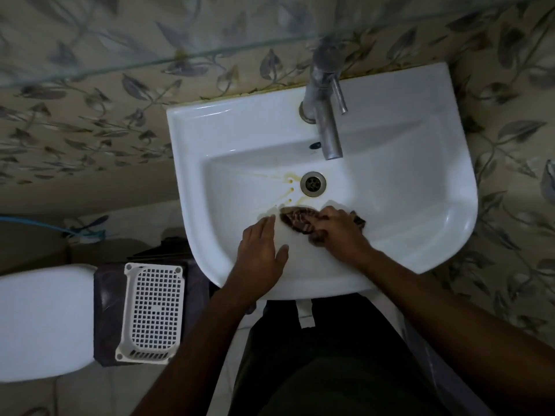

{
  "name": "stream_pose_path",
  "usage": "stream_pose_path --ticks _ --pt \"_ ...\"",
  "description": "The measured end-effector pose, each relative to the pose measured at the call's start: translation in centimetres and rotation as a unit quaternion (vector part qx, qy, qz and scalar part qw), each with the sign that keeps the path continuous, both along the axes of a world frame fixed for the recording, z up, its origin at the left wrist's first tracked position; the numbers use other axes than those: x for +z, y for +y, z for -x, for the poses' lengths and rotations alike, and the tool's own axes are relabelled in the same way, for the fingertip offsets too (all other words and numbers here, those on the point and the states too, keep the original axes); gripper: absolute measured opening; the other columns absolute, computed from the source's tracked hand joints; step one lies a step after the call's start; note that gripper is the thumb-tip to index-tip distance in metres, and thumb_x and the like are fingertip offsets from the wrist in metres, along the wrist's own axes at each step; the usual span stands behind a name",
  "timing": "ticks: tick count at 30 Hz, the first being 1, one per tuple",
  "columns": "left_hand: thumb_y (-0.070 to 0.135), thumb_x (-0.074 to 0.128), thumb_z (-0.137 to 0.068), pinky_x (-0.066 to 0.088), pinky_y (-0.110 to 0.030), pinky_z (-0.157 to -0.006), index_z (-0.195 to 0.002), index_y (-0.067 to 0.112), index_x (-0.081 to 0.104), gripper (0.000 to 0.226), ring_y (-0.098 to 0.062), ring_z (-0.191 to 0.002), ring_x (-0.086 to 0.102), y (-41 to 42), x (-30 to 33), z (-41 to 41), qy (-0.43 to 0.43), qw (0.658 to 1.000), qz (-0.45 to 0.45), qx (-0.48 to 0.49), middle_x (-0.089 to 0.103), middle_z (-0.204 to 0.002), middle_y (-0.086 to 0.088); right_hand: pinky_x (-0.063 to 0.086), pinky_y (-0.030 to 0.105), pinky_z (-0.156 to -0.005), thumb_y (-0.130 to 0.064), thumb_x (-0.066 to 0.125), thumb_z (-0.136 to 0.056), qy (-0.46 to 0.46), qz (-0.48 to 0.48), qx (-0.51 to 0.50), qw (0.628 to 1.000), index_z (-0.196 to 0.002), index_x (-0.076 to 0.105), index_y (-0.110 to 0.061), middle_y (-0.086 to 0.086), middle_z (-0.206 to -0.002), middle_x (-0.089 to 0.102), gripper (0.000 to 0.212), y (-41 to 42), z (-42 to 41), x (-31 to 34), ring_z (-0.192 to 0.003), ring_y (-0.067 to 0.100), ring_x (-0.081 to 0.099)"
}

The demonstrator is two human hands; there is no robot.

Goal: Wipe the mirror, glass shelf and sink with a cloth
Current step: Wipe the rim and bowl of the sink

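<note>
A white sink [420, 205] fills the middle of the head view, with a round metal drain [313, 183] and yellow-brown stains [289, 187] to the drain's left. My right hand [336, 228] presses a dark brown patterned cloth [295, 219] against the basin's near slope, just below the drain. My left hand [261, 250] lies flat on the sink's front rim, fingers apart, beside the cloth and holding nothing. The edge of the glass shelf [210, 52] runs across the top of the view. No mirror is visible.
A metal tap [327, 115] with a lever stands at the sink's back, its spout over the drain. A white perforated plastic basket [151, 313] rests on a dark bin left of the sink. A white toilet lid [45, 322] is at far left. Leaf-patterned tiles surround everything.
</note>
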State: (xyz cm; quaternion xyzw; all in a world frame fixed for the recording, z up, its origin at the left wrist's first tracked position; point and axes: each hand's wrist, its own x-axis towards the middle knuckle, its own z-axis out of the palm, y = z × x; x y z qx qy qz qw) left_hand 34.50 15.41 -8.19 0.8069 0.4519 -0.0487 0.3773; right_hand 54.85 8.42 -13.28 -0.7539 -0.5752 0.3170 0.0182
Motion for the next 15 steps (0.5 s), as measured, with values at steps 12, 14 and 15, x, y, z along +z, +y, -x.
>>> stream_pose_path --ticks 12,14,15 --pt "0.025 0.056 -0.097 0.020 -0.034 -0.119 -0.155 0.008 0.024 0.069 -0.027 -0.145 0.021 1.9 1.7 0.4 -0.024 0.998 0.011 0.056 0.028 -0.159 -0.013 0.054 0.040 -0.073 -0.036 0.052 -0.096 0.236 -0.069 -0.176 0.953 -0.090 0.059 -0.025 0.002 -0.090 0.066 0.015 5.8 7.7 -0.2 -0.082 0.017 0.064" --pt "0.026 0.056 -0.097 0.015 -0.025 -0.116 -0.155 0.008 0.024 0.069 -0.023 -0.145 0.020 2.2 1.6 0.5 -0.036 0.998 0.007 0.054 0.028 -0.159 -0.011 0.055 0.046 -0.081 -0.040 0.056 -0.097 0.180 -0.079 -0.244 0.950 -0.095 0.062 -0.023 0.007 -0.099 0.066 0.018 6.2 5.8 -0.9 -0.091 0.021 0.066" --pt "0.026 0.057 -0.097 0.014 -0.023 -0.114 -0.155 0.008 0.024 0.068 -0.022 -0.145 0.019 2.3 1.6 0.5 -0.040 0.998 0.004 0.055 0.028 -0.159 -0.010 0.053 0.050 -0.088 -0.041 0.056 -0.098 0.171 -0.075 -0.281 0.941 -0.102 0.062 -0.019 0.011 -0.105 0.064 0.023 6.3 5.2 -1.3 -0.098 0.025 0.064"
